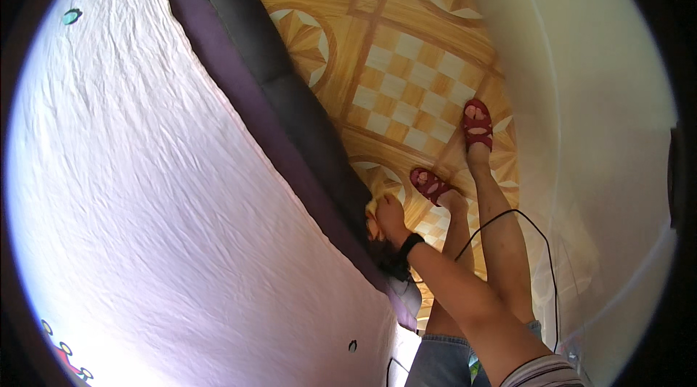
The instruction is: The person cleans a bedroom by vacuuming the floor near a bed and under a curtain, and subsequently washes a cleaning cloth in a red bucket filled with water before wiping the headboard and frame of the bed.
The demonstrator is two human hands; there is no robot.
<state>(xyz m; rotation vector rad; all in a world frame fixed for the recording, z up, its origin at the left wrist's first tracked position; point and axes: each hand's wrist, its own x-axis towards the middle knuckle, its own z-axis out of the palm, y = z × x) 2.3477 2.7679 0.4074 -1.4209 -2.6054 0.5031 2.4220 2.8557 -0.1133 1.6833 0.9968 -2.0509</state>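
My right hand [390, 217] is closed around a yellow cloth [372, 214], bunched in the fingers. It presses the cloth against the dark padded side of a bed [290, 115], near the bed's close end. Around that wrist sits a black band [411, 243], and a dark object beside it is too unclear to name. My left hand does not show.
A white wrinkled sheet [181, 205] with small printed figures covers the bed top. Wood-patterned floor [414, 82] runs between bed and a pale wall [595, 133]. My feet in red sandals [477, 124] stand there. A black cable [546, 242] loops past my legs.
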